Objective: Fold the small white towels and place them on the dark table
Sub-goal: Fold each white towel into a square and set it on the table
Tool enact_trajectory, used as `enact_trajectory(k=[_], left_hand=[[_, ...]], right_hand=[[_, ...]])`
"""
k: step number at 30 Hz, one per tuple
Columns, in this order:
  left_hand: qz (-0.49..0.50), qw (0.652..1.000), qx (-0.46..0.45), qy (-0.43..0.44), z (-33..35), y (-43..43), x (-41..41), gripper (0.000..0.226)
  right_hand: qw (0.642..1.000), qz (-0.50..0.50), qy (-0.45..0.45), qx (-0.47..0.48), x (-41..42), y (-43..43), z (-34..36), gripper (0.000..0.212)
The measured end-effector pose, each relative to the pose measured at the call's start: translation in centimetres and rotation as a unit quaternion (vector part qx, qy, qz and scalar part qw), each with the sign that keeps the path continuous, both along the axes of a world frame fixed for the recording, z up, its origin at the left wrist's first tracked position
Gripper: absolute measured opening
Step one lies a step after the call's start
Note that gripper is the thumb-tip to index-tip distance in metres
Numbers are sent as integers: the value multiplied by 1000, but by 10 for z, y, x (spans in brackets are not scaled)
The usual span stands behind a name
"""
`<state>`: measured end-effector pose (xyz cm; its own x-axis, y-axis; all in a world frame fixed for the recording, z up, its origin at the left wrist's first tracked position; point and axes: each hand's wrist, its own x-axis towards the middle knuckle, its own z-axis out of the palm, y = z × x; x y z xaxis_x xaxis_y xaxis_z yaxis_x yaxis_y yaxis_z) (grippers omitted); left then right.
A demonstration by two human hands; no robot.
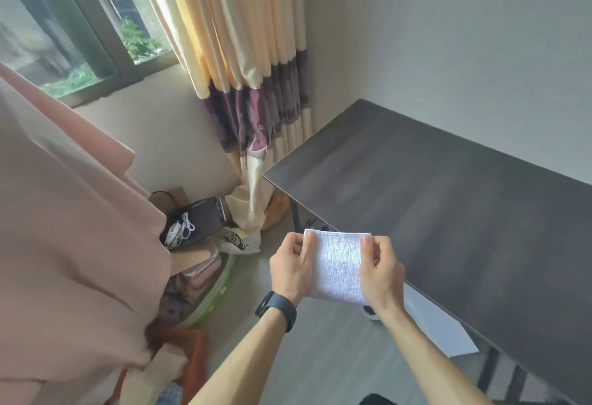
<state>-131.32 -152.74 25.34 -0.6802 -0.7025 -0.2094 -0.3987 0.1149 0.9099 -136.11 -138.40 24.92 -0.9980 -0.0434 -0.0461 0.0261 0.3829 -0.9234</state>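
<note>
- The left and right edges of the white towel (339, 263) are covered by the left hand (290, 268) and the right hand (381, 271), which pinch it. Its near right corner sits behind the right wrist.
- The dark table (448, 199) runs out of view at the right and near edges.
- A pink cloth (64, 212) is cut by the left edge and hides much of the floor clutter (192, 276) behind it.
- The print on a pale bag (238, 242) is too small to read.
- A shoe (371, 312) under the right wrist is mostly hidden.

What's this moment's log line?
small white terry towel: held midair; left hand: pinches towel; right hand: pinches towel; dark rectangular table: towel not placed
</note>
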Motion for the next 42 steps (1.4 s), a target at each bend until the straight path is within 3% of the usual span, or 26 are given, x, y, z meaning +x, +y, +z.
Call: enact_trajectory(k=[10,20,29,35,39,41,42], left_hand=[[-65,993,10,-93,-60,-104,-195,39],[-177,963,-9,-201,-123,-167,-373,42],[-351,903,-86,-232,-197,-198,-495,37],[-398,861,-198,-247,-228,-214,-535,39],[-402,853,-240,-231,-232,-220,-534,36],[-414,846,-303,-141,-238,-229,-524,43],[-441,826,-339,-91,-241,-235,-520,47]], right_hand=[[993,-55,-99,17,-171,-97,-67,34],[973,-118,-193,47,-322,-156,-126,32],[941,-167,-253,148,-413,-181,-195,27],[914,-170,-258,264,-437,-194,-217,28],[903,-200,-247,291,-435,-200,-220,26],[903,-219,-241,281,-427,-201,-222,32],[905,-224,-223,285,-421,-203,-223,35]])
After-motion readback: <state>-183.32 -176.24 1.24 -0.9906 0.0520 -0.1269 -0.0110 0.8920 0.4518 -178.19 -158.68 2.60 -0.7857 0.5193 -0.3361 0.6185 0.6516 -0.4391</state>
